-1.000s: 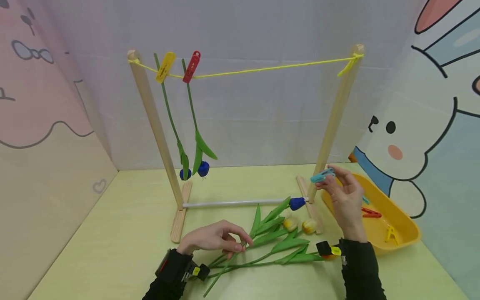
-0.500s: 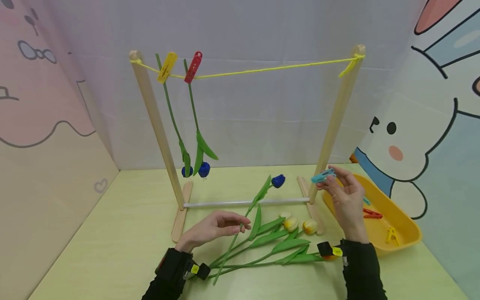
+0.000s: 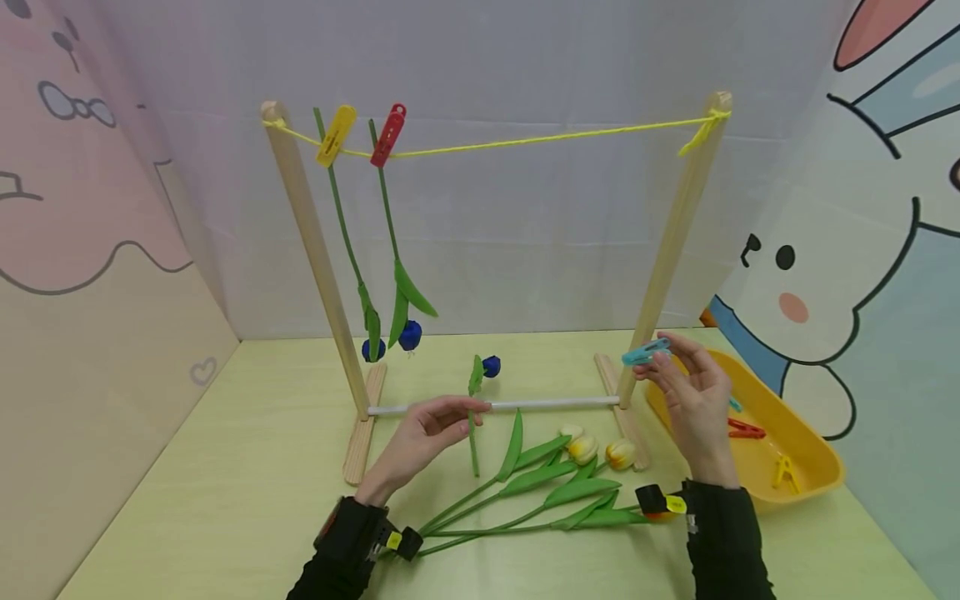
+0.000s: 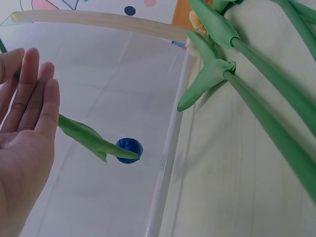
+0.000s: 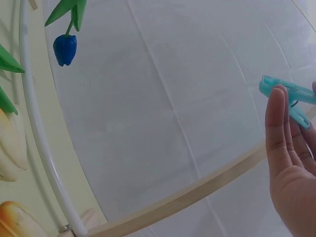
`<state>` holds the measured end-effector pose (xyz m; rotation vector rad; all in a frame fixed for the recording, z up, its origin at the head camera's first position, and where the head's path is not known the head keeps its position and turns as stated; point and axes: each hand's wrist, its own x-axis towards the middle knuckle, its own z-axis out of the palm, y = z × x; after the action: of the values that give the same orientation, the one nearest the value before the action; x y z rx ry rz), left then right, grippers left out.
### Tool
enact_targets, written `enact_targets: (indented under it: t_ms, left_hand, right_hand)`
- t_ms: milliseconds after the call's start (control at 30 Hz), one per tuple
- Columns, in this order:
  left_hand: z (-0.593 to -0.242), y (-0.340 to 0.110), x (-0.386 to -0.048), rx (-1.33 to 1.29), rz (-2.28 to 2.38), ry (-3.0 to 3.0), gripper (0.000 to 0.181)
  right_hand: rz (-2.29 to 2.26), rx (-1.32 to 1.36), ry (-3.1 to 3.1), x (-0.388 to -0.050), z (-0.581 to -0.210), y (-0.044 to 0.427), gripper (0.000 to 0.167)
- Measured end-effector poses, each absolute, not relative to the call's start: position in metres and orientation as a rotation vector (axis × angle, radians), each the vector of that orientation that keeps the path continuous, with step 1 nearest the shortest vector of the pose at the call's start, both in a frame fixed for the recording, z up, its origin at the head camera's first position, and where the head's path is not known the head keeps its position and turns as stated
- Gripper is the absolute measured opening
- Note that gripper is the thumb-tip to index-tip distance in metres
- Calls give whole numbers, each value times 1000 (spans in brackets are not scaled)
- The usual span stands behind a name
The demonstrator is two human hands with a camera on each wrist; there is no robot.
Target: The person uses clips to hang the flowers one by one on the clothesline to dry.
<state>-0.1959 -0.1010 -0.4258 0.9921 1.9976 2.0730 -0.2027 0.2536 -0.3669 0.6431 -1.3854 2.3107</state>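
My left hand [image 3: 427, 433] pinches the green stem of a blue tulip [image 3: 491, 367], held just above the table with its bloom pointing away from me. In the left wrist view the tulip's blue bloom [image 4: 129, 150] and leaf extend beyond the fingers. A light-blue clothespin [image 3: 645, 352] is between the thumb and fingers of my right hand [image 3: 696, 404], beside the right post. Two blue tulips hang bloom-down from the yellow string [image 3: 525, 144], clipped by a yellow clothespin [image 3: 337, 136] and a red clothespin [image 3: 388, 135].
Several tulips with green stems [image 3: 465, 533] and pale yellow blooms [image 3: 582, 449] lie on the table before me. A yellow tray [image 3: 813, 475] with loose clothespins stands at right. Wooden posts [image 3: 678, 242] carry the string, and a white rod [image 3: 555, 404] joins them low down.
My left hand has lifted the blue tulip off the pile and moved it up and away, swinging the bloom leftward and the stem nearly upright in view. The right hand stays put with its clothespin.
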Motion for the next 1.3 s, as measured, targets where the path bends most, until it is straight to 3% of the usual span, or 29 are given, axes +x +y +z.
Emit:
enact_targets:
  t_ms: [233,833,1300]
  left_hand:
    - [-421,-95,-194,1003,2291,2217,23]
    - [-403,-102,-193,1024,2795,2103,25]
    - [-396,-110,-192,1000,2729,2235,23]
  right_hand:
    - [2313,655,-1386,-203,-366,254,27]
    - [2302,671,-1399,-203,-367,253,27]
    - [2311,676,-1409,-203,-368,252,27]
